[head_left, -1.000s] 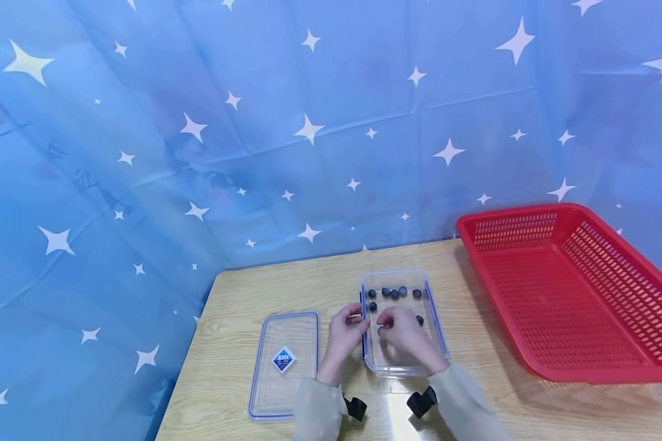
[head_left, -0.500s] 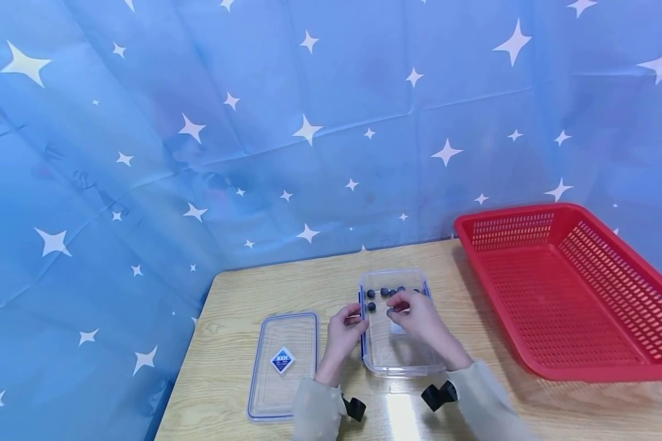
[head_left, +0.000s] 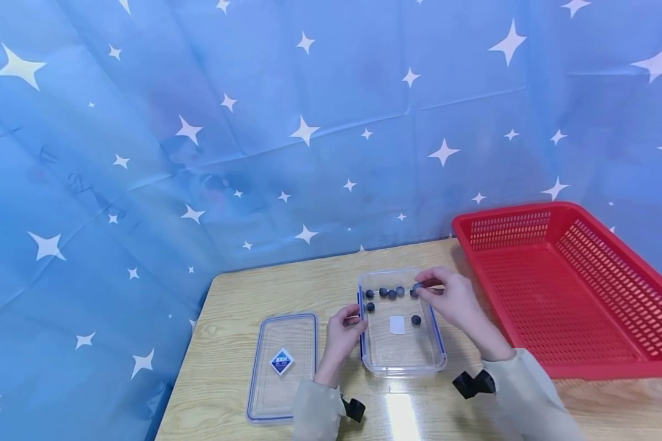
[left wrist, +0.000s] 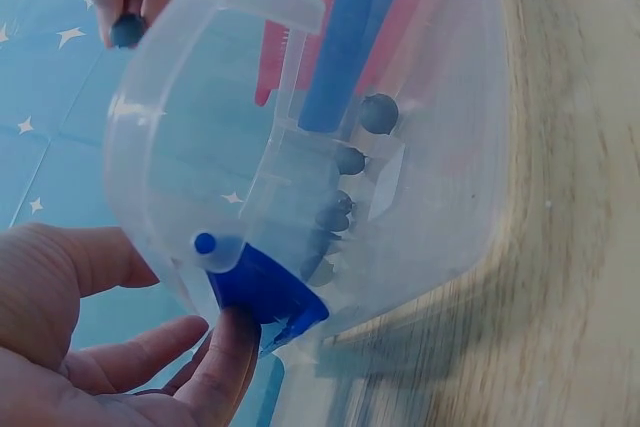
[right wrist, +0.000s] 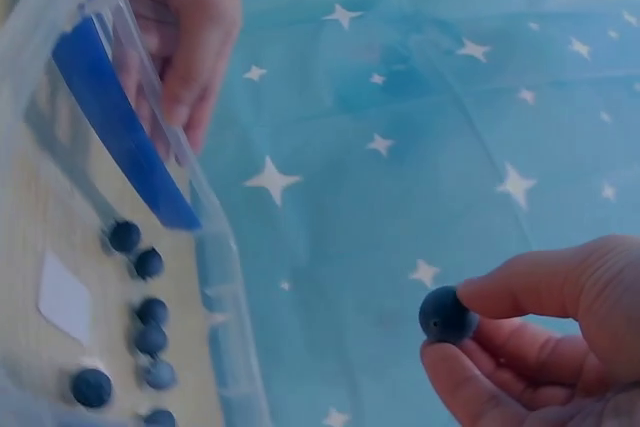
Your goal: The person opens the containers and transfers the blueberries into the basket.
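A clear plastic food container point(head_left: 403, 371) with blue side clips stands lidless on the table. My left hand point(head_left: 344, 335) grips its left wall, with a fingertip on the blue clip point(left wrist: 265, 292) in the left wrist view. Over the container's far right corner my right hand point(head_left: 452, 300) pinches a blueberry point(right wrist: 447, 314) between thumb and fingers, raised above the rim. Several more blueberries lie inside, most in a row along the far side, including one berry point(head_left: 383, 293). A lone blueberry point(head_left: 416, 320) sits beside a white square pad point(head_left: 397, 324) on the container's bottom.
The container's clear lid point(head_left: 283, 392), blue-edged with a diamond sticker, lies flat to the left on the wooden table point(head_left: 226, 318). A large red plastic basket point(head_left: 557, 294) stands at the right. Behind the table hangs a blue star-printed curtain point(head_left: 331, 171).
My right hand has moved from low inside the container up and to the right with the blueberry, uncovering the white pad and the lone berry. My left hand has stayed at the left wall.
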`<state>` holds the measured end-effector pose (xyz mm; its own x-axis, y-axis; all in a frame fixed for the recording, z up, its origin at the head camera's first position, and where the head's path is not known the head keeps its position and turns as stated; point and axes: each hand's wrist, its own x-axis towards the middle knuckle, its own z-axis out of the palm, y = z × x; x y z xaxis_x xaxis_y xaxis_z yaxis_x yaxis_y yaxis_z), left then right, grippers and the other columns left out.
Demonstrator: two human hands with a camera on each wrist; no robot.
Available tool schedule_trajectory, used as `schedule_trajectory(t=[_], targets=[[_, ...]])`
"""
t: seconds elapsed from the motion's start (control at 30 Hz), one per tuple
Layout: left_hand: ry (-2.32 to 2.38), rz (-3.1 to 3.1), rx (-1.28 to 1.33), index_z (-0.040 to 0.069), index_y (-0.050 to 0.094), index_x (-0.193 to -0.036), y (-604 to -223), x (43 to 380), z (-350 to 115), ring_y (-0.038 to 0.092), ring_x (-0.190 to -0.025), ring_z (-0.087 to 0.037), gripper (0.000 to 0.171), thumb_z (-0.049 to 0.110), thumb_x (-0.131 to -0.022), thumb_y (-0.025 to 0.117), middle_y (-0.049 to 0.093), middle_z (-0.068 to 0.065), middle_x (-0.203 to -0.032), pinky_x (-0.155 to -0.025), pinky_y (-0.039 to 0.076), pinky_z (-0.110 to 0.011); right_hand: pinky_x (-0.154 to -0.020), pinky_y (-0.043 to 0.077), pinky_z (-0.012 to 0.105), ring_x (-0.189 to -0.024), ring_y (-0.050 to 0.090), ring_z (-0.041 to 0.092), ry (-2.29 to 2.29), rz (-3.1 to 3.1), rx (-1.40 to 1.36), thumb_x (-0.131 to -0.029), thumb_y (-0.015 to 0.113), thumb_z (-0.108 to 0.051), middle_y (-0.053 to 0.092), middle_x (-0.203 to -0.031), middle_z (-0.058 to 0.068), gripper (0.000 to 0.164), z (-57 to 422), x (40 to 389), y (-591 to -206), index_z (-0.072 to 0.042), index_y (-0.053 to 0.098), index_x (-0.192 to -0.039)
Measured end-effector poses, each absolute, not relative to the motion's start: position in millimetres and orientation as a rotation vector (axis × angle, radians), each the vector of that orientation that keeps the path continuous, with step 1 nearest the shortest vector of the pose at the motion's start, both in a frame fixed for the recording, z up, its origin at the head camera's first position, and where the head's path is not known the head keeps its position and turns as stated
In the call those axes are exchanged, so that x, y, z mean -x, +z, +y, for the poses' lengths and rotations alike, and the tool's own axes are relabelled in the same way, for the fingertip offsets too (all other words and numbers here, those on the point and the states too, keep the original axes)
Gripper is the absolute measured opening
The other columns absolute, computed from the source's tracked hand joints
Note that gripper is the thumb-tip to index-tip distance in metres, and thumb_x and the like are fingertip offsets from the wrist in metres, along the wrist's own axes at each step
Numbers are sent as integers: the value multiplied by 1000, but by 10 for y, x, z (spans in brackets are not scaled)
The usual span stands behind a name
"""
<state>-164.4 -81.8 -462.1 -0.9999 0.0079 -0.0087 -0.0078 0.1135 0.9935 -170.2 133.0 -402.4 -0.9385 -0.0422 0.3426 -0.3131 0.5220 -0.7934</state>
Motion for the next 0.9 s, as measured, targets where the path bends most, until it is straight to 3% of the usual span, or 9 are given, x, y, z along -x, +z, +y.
schedule_trajectory(t=[0.17,0.27,0.4,0.53,0.67,0.9], targets=[[2077,2337,12,-15,54,-116,-4821,1734,-842,58,-92,-28,38,-8,-80,62,60,-23,-107,-76,52,-23,-72,55,42,-83,65,35,1297,-2445,-281,-79,68,8,65,-90,21,16,1537,1722,-3943,7,65,-94],[2072,2342,30,-11,56,-116,-4967,1803,-859,57,-90,-21,37,-5,-80,64,61,-17,-106,-75,51,-21,-69,56,25,-82,65,35,1254,-2428,-240,-79,71,4,65,-92,21,18,1666,1732,-3875,5,65,-95],[2074,2336,36,-11,57,-116,-4975,1806,-866,57,-90,-21,38,-5,-80,64,61,-17,-106,-75,51,-20,-65,47,6,-83,63,27,1247,-2432,-182,-83,71,-8,65,-96,18,20,1875,1774,-3837,1,65,-100],[2085,2330,33,-12,56,-117,-4956,1799,-862,57,-92,-25,39,-5,-79,64,60,-19,-108,-73,51,-20,-59,51,15,-79,59,12,1280,-2444,-113,-85,70,-24,64,-99,10,27,2134,1880,-3903,-6,65,-104],[2090,2341,22,-13,55,-116,-4948,1800,-855,57,-93,-29,38,-6,-79,64,60,-22,-108,-74,51,-21,-55,50,19,-76,55,4,1305,-2464,-23,-87,67,-32,64,-98,6,35,2341,1943,-3886,-6,64,-110],[2037,2369,54,-9,58,-115,-4957,1808,-846,57,-89,-18,37,-4,-79,65,62,-15,-106,-75,51,-21,-62,46,9,-76,55,-7,1468,-2374,-11,-89,65,-22,59,-85,-24,35,2608,2044,-3833,4,60,-112]])
